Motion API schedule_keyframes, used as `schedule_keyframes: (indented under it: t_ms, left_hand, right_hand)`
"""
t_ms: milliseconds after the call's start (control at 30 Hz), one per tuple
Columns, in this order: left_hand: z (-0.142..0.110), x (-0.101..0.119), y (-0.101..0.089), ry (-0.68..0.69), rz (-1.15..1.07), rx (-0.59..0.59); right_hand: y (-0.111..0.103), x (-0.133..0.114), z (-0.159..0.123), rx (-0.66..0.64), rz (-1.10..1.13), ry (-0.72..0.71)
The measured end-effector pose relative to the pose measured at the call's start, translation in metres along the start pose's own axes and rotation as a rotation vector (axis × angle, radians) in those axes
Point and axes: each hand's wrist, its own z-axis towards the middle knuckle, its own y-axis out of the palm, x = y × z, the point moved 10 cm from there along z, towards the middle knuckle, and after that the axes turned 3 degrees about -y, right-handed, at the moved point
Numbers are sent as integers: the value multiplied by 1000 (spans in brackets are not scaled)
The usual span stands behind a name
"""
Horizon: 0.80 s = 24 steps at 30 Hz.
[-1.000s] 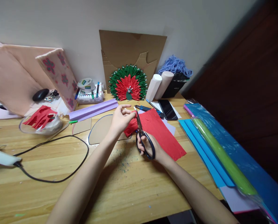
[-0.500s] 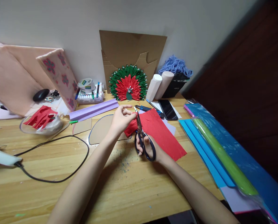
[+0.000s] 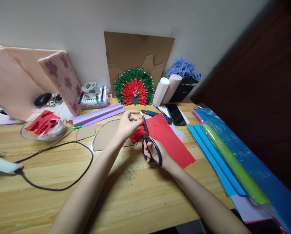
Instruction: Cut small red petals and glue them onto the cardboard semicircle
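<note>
A pale wall backs the wooden worktop. Above it, the left hand pinches red paper; the right hand grips scissors beside it, handles slightly closer together than half a second ago.

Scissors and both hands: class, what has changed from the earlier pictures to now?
The scissors' handles spread apart, then drew closer again, in the right hand. The left hand shifted slightly right. No visible release or new hold. The red sheet and phone stayed put.
</note>
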Motion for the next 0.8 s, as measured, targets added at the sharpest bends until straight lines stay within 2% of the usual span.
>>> schedule_keyframes:
  t_ms: [233, 367, 433, 567, 633, 800]
  left_hand:
    - [3, -1, -9, -22, 17, 7]
    - [9, -6, -23, -123, 37, -74]
    - [13, -9, -39, -164, 74, -89]
    - [23, -24, -83, -190, 220, 37]
    - [29, -34, -98, -168, 330, 116]
    - [41, -66, -111, -151, 422, 232]
  right_hand:
    - [-14, -2, 0, 81, -200, -39]
    - [-20, 3, 1, 147, -110, 31]
    - [-22, 2, 1, 177, -73, 63]
    - [-24, -4, 0, 221, -41, 96]
    - [-24, -4, 0, 226, -48, 104]
    - [-27, 5, 1, 236, -31, 75]
